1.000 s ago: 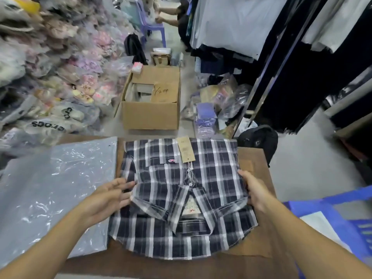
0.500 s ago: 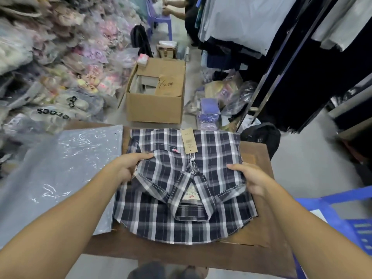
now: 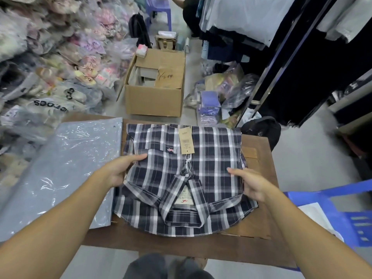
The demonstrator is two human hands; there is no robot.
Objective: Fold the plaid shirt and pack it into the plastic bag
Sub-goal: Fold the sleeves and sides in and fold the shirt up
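Observation:
A dark plaid shirt (image 3: 209,158) lies folded on a small wooden table (image 3: 259,224), collar towards me, with a brown paper tag (image 3: 186,139) on its front. My left hand (image 3: 118,172) grips the shirt's left edge, thumb on top and fingers under the fabric. My right hand (image 3: 251,184) holds the right edge the same way, thumb across the cloth. A clear plastic bag (image 3: 66,168) lies flat on the table's left side, hanging over its edge, apart from both hands.
An open cardboard box (image 3: 157,97) stands on the floor beyond the table. Bagged shoes (image 3: 50,67) pile up at the left. Hanging clothes (image 3: 261,19) and a rack fill the right. A black backpack (image 3: 263,129) sits by the table; a blue plastic chair (image 3: 332,214) stands at the right.
My left hand moved from flat beside the shirt's lower left onto its left edge and took hold. My right hand shifted slightly along the right edge. The camera tilted down.

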